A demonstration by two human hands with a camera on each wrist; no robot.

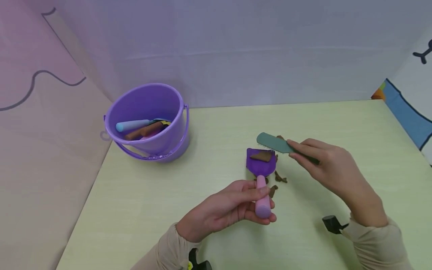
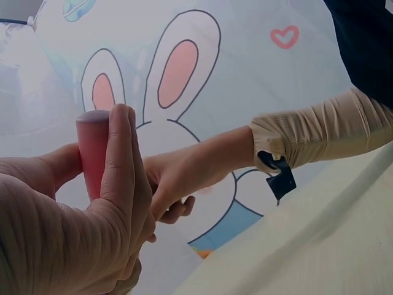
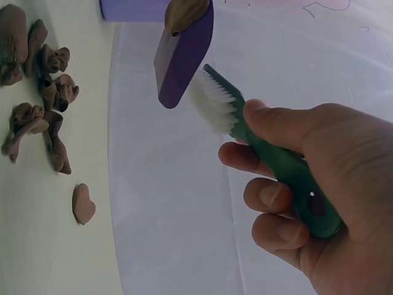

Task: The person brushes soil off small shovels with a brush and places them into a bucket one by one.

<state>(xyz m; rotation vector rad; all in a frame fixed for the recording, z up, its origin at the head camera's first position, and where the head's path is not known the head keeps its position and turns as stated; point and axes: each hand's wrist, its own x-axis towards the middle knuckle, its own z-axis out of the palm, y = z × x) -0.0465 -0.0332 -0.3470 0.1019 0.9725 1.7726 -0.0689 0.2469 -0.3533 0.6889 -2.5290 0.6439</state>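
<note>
My left hand [image 1: 229,206] grips the pink handle [image 1: 263,207] of a toy shovel, whose purple scoop [image 1: 260,168] points away from me. A brown piece [image 1: 264,156] lies in the scoop. My right hand [image 1: 332,170] holds a green brush [image 1: 274,143] by its handle, just right of and beyond the scoop. White bristles [image 3: 214,104] face the scoop's edge in the right wrist view. Several curled brown scraps [image 3: 56,144] lie on the table below, along with a heart-shaped brown piece [image 3: 83,204].
At the left of the table stands a purple bucket [image 1: 170,144], its handle down at the front. It contains a light blue handled tool [image 1: 133,125] and brown pieces [image 1: 152,129]. A pale cloth wall [image 1: 253,75] rises behind the light yellow-green table [image 1: 152,225].
</note>
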